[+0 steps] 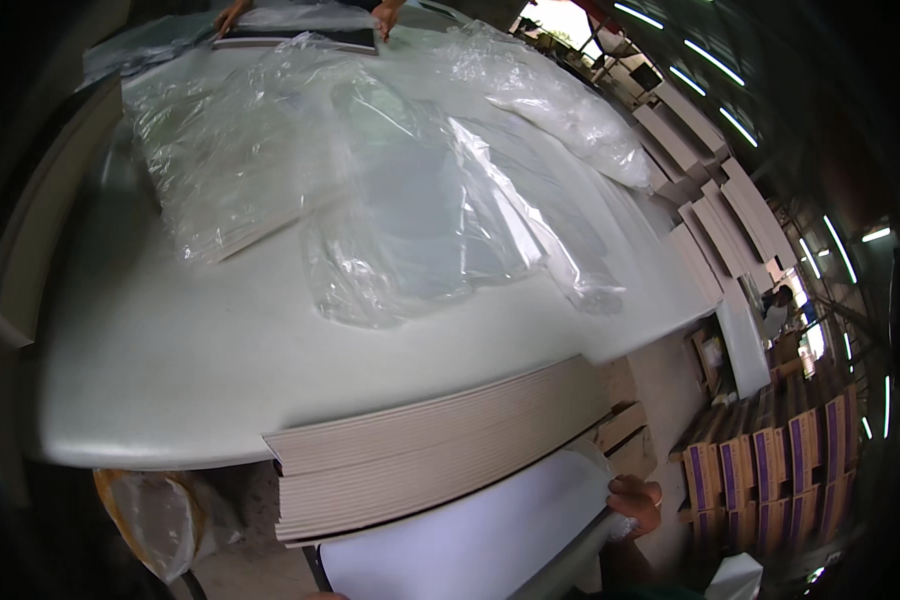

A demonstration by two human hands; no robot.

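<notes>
Panel, flat and glossy white, lies low in our view, just beside a thick stack of pale beige boards. Our right hand has its fingers curled round the panel's right edge, where crinkled clear plastic film bunches. Only a sliver of our left hand shows at the lower rim, so we cannot tell its grip. Beyond, rumpled clear plastic bags cover part of a broad white table. We judge the panel could tilt and scrape the boards if the slippery film slides under our fingers.
</notes>
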